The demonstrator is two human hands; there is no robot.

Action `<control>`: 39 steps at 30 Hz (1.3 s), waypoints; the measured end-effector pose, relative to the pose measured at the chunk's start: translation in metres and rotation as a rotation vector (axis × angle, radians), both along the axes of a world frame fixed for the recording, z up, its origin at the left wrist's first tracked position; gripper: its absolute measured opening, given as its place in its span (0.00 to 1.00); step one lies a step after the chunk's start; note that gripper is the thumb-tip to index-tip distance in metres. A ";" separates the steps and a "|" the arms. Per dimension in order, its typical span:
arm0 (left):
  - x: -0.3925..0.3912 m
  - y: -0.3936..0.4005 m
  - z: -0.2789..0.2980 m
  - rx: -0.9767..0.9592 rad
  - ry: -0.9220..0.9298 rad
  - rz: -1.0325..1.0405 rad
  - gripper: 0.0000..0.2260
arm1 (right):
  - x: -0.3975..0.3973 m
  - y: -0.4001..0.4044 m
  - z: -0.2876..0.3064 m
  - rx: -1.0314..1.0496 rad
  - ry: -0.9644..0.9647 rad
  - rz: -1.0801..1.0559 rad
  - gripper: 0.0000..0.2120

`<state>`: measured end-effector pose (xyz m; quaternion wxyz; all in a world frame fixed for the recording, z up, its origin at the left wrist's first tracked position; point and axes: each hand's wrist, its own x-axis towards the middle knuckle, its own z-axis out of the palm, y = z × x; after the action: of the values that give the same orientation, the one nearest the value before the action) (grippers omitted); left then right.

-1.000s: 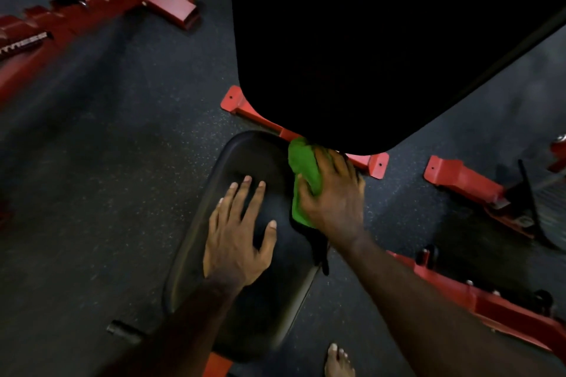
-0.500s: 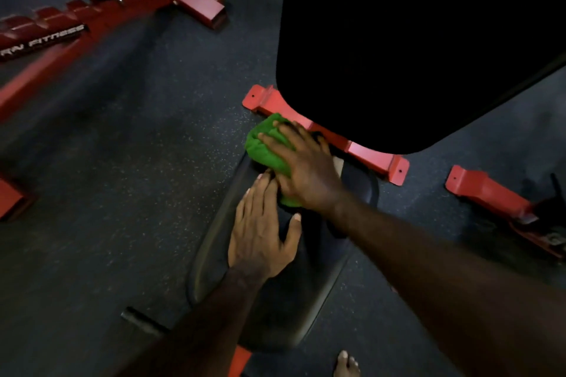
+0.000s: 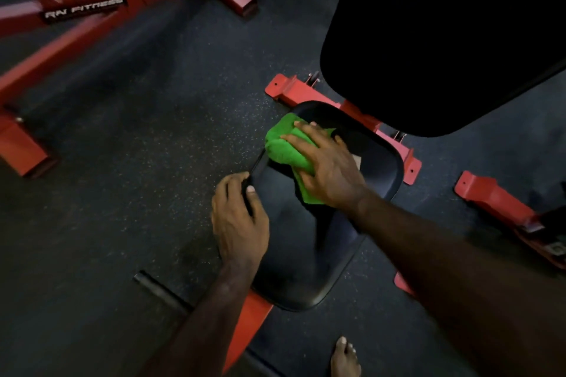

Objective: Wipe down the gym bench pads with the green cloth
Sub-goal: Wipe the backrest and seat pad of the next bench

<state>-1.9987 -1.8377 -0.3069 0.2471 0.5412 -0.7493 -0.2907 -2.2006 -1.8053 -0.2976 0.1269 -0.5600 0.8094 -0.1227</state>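
Observation:
The black seat pad [image 3: 309,257] of the gym bench lies below me. Its raised black back pad [image 3: 444,24] fills the upper right. A green cloth [image 3: 283,144] is bunched at the seat pad's far left corner. My right hand [image 3: 327,168] presses on the cloth with fingers spread over it. My left hand [image 3: 239,220] grips the seat pad's left edge, fingers curled over the rim and thumb on top.
The bench's red frame [image 3: 398,147] shows behind the seat and a red beam [image 3: 248,327] beneath it. Another red bench frame [image 3: 92,9] lies on the dark rubber floor at upper left. A red foot [image 3: 490,199] sits at right. My bare foot [image 3: 344,358] stands near the bottom.
My right hand has swept the cloth from the seat's right side to its far left corner. My left hand moved from lying flat on the pad to gripping its left edge.

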 end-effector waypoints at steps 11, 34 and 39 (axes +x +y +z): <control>0.034 0.016 -0.006 0.262 0.003 0.160 0.14 | 0.062 0.027 -0.003 -0.015 0.005 0.083 0.32; 0.049 0.008 -0.008 1.137 0.862 0.467 0.21 | 0.088 0.041 0.001 -0.007 0.018 0.061 0.35; 0.063 0.017 -0.007 1.298 0.984 0.560 0.23 | 0.164 0.054 0.008 -0.021 -0.054 -0.001 0.35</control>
<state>-1.9357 -1.8209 -0.3138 0.2480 0.5528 -0.0815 -0.7913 -2.0369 -1.7515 -0.2892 0.1427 -0.5572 0.8048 -0.1464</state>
